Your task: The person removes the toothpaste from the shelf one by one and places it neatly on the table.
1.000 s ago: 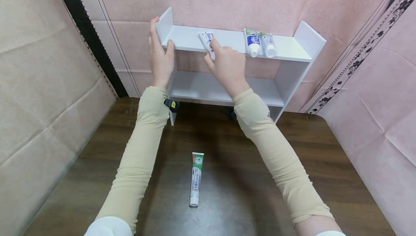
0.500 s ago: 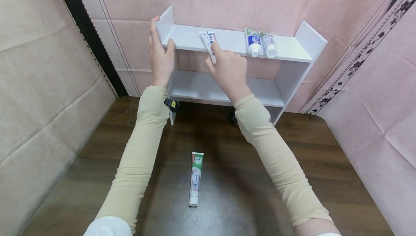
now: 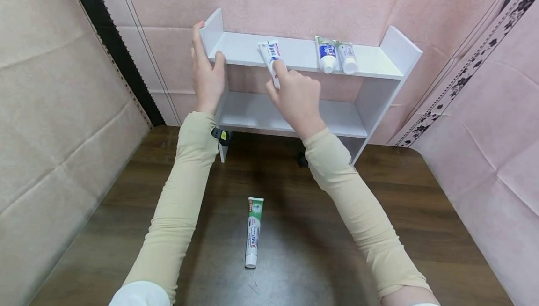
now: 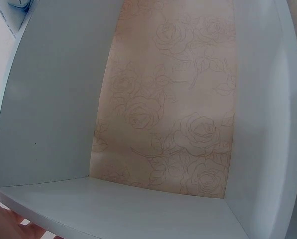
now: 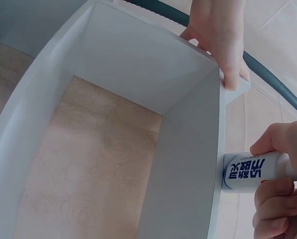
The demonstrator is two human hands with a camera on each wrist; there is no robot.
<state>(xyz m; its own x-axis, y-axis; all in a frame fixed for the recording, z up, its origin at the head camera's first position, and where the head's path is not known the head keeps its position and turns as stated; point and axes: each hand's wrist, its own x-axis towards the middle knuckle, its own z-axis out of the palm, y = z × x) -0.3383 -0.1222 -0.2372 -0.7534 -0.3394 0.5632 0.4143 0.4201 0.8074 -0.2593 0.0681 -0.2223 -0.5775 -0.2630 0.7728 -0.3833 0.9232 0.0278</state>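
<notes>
- in the head view we see the left hand (image 3: pixel 209 74) grasping the left end of the white shelf (image 3: pixel 252 109), thumb on the near side and fingers round the outside.
- there we also see the right hand (image 3: pixel 298 98) pinching a white tube (image 3: pixel 268 54) near its lower end; the tube lies tilted over the front edge of the top board.
- to its right, on that board, we find a blue-labelled tube (image 3: pixel 326 53) and a pale-labelled tube (image 3: pixel 346 57) side by side, caps toward us.
- nearer us, a green-and-white tube (image 3: pixel 254 233) lies on the brown table (image 3: pixel 316 240), well apart from both hands.
- in the left wrist view we look through a shelf compartment to rose-patterned cloth (image 4: pixel 163 99); only a bit of the left hand shows, so we cannot tell its grip from here.
- in the right wrist view we see thumb and curled fingers clasping the white tube, its printed side at the board's edge, while the left hand grips the shelf's corner.
</notes>
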